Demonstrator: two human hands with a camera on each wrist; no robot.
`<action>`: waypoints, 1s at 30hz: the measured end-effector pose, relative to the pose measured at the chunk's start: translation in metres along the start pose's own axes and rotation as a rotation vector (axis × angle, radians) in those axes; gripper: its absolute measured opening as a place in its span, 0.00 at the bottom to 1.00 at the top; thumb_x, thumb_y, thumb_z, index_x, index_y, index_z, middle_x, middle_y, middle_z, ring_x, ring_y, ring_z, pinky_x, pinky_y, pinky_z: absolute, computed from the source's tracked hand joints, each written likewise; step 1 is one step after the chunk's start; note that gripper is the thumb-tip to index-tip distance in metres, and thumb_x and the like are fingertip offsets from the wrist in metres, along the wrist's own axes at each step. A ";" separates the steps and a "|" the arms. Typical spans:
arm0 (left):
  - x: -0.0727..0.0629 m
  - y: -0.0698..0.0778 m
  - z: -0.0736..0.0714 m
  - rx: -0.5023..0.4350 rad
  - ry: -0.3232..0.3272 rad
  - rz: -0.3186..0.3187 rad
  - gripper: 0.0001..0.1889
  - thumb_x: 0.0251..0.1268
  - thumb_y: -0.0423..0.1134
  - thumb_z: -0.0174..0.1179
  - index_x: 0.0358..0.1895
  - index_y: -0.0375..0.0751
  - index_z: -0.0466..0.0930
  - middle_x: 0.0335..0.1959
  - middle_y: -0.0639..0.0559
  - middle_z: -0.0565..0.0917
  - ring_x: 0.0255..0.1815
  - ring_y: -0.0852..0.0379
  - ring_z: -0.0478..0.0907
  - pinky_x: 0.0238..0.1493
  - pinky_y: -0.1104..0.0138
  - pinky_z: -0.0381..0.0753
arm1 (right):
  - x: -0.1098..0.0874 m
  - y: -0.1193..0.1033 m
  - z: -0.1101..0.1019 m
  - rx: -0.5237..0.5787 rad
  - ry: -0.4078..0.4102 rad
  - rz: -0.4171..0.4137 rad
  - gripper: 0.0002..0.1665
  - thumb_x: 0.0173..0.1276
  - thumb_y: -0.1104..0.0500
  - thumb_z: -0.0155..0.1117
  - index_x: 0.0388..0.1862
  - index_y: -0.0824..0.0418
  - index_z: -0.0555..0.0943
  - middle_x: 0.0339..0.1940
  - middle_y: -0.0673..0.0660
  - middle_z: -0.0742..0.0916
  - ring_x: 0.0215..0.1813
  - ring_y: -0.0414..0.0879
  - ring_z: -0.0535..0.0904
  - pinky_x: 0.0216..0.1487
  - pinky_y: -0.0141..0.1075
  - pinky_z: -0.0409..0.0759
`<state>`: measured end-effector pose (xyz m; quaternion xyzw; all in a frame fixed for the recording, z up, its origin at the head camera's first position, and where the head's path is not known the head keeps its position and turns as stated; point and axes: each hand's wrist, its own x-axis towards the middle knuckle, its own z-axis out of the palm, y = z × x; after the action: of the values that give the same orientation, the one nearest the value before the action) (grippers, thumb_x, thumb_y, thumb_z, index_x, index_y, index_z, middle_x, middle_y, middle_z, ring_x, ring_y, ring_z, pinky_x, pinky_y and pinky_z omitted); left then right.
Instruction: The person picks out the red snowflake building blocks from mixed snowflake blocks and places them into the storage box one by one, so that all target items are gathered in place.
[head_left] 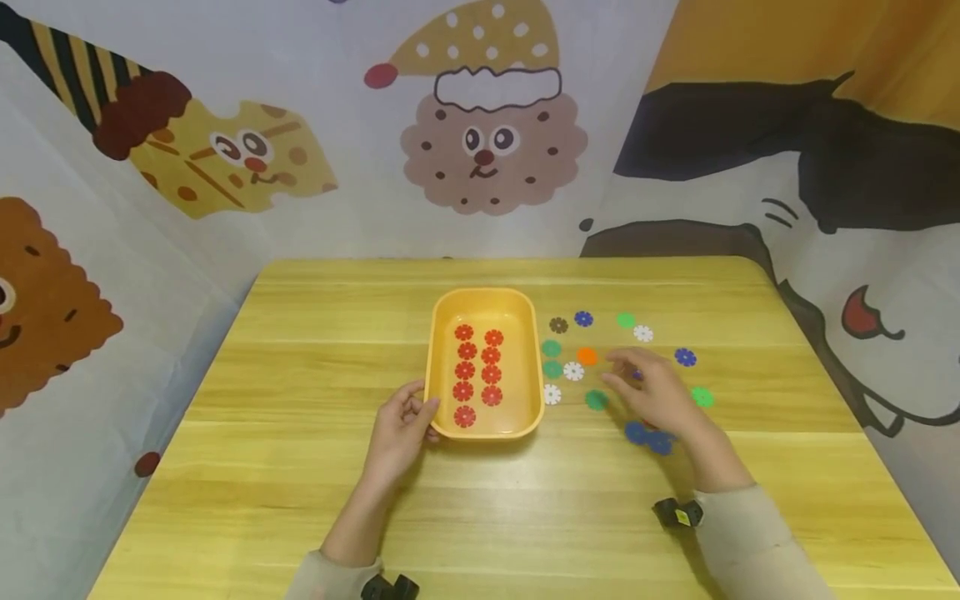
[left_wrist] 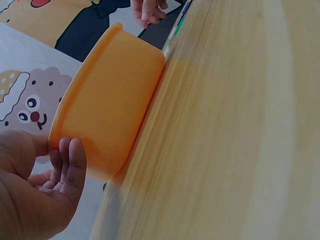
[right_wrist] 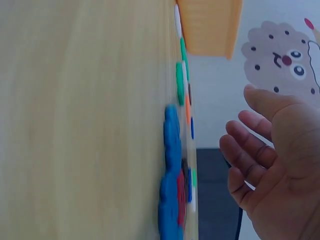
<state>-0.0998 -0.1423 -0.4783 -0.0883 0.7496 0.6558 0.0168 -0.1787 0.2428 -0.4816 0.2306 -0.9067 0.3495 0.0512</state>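
My left hand [head_left: 396, 432] pinches the near left rim of a yellow-orange plastic tray [head_left: 517, 414], thumb on top and fingers curled beneath; the left wrist view shows this grip from the side. Inside the tray lie two columns of red notched plastic discs [head_left: 465, 371]. To the tray's right, my right hand [head_left: 654, 393] hovers over loose discs, its thumb and fingers apart and holding nothing, as the right wrist view [right_wrist: 280, 155] shows. Closest to its fingertips is an orange disc [head_left: 587, 357]. Some discs beneath the hand are partly hidden.
Loose discs spread over the wooden table [head_left: 300, 367]: white [head_left: 573, 372], teal-green [head_left: 596, 400], brown [head_left: 558, 325], bright green [head_left: 702, 397] and blue [head_left: 686, 357]. Two larger-looking blue discs [head_left: 648, 437] lie near the right wrist. A cartoon-printed cloth [head_left: 337, 225] hangs behind the table.
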 end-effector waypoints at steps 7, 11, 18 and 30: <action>0.001 0.000 -0.001 -0.014 -0.004 -0.003 0.23 0.74 0.32 0.60 0.68 0.31 0.70 0.33 0.37 0.80 0.26 0.52 0.82 0.30 0.64 0.90 | -0.008 0.011 -0.010 -0.028 -0.030 0.016 0.19 0.71 0.61 0.69 0.56 0.69 0.81 0.42 0.56 0.88 0.41 0.48 0.84 0.44 0.45 0.89; 0.001 0.001 -0.001 -0.023 -0.008 -0.006 0.23 0.74 0.33 0.60 0.69 0.31 0.70 0.33 0.37 0.80 0.26 0.53 0.82 0.30 0.64 0.91 | -0.012 0.013 -0.014 -0.012 -0.067 0.037 0.14 0.69 0.62 0.70 0.50 0.68 0.83 0.36 0.54 0.86 0.35 0.45 0.81 0.37 0.37 0.87; 0.001 0.002 -0.001 -0.019 -0.005 -0.017 0.23 0.74 0.33 0.60 0.69 0.31 0.70 0.33 0.37 0.80 0.26 0.53 0.82 0.30 0.64 0.90 | -0.018 0.018 -0.023 0.011 -0.168 0.063 0.05 0.68 0.64 0.71 0.41 0.61 0.84 0.29 0.47 0.82 0.28 0.41 0.75 0.27 0.31 0.79; -0.001 0.003 -0.001 -0.025 -0.006 -0.025 0.23 0.74 0.34 0.61 0.68 0.32 0.71 0.34 0.36 0.80 0.26 0.53 0.82 0.30 0.65 0.90 | -0.033 0.023 -0.035 0.030 -0.220 0.089 0.14 0.60 0.61 0.78 0.44 0.63 0.86 0.32 0.47 0.84 0.35 0.39 0.77 0.33 0.30 0.82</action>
<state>-0.0998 -0.1427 -0.4748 -0.0957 0.7400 0.6652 0.0261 -0.1623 0.2935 -0.4777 0.2277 -0.9109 0.3375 -0.0676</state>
